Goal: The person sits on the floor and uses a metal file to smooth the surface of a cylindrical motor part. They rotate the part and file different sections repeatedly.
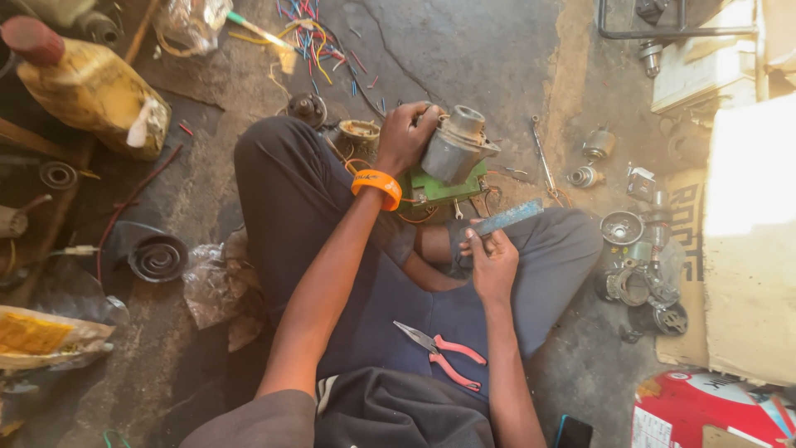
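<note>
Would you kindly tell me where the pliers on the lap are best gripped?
Grip the pliers by the pink handles, coming from above on the right: they lie flat on the lap, handles splayed rightward, jaws pointing up-left. The right hand seems nearest, though it holds a flat metal piece.

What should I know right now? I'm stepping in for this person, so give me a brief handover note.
Left hand, with an orange wristband, grips the grey metal motor housing from above, on a green base.
Right hand holds a flat metal file, clear of the housing.
Red-handled pliers lie on the lap.
Loose metal parts sit on the floor to the right, cut wire pieces ahead.
Done: housing steadied. Left: file not yet on the housing.
</note>
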